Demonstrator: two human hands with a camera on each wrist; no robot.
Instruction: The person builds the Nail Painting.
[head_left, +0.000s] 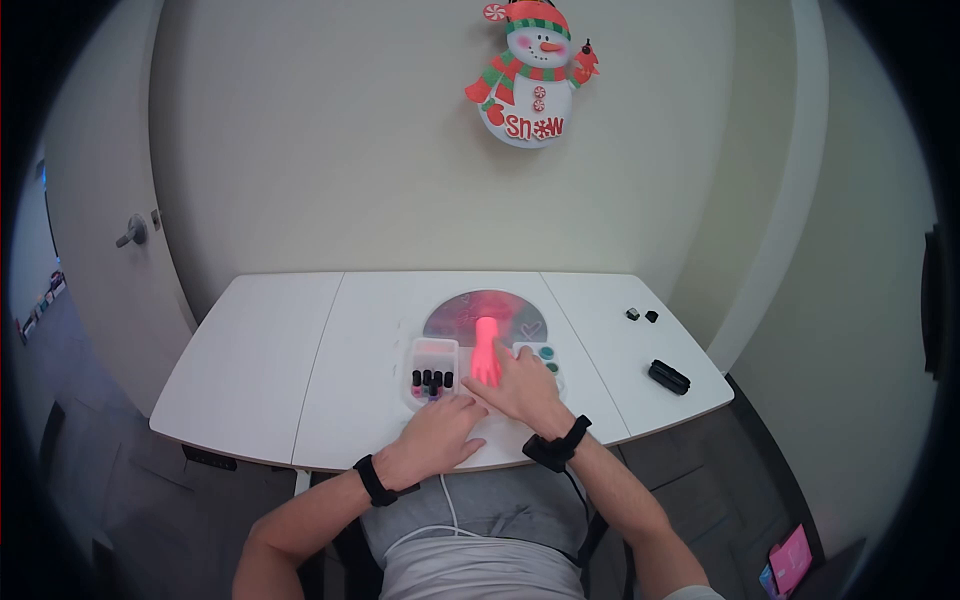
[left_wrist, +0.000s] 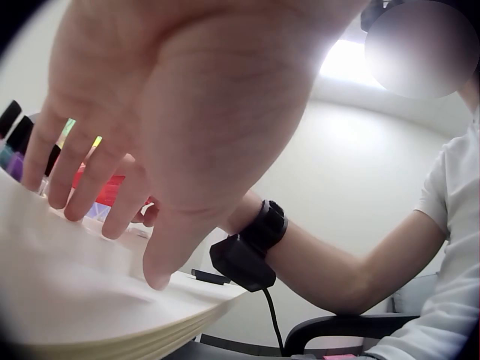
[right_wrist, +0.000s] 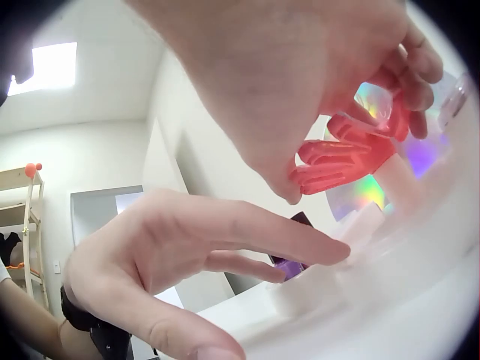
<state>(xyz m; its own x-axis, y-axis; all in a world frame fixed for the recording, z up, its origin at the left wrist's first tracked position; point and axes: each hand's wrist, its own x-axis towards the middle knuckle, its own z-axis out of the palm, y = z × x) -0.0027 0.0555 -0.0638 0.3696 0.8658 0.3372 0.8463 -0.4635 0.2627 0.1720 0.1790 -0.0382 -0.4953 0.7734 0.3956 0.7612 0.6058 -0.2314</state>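
Observation:
A bright pink model hand (head_left: 485, 360) lies fingers toward the person on a white tray with a grey, shiny half-round back (head_left: 455, 318). My right hand (head_left: 528, 390) is over its right side; in the right wrist view my right hand (right_wrist: 300, 82) has its thumb at the red-pink fingertips (right_wrist: 330, 169) and its other fingers curled at the far side. Palm down, my left hand (head_left: 435, 438) lies at the tray's front edge, below several black-capped polish bottles (head_left: 432, 379). Its fingers are extended and hold nothing in the left wrist view (left_wrist: 180, 112).
Teal-topped pots (head_left: 547, 353) sit right of the model hand. On the table's right stand two small dark items (head_left: 632, 314) and a black ribbed object (head_left: 669, 377). A snowman decoration (head_left: 540, 90) hangs on the wall; a door (head_left: 105, 200) is at the left.

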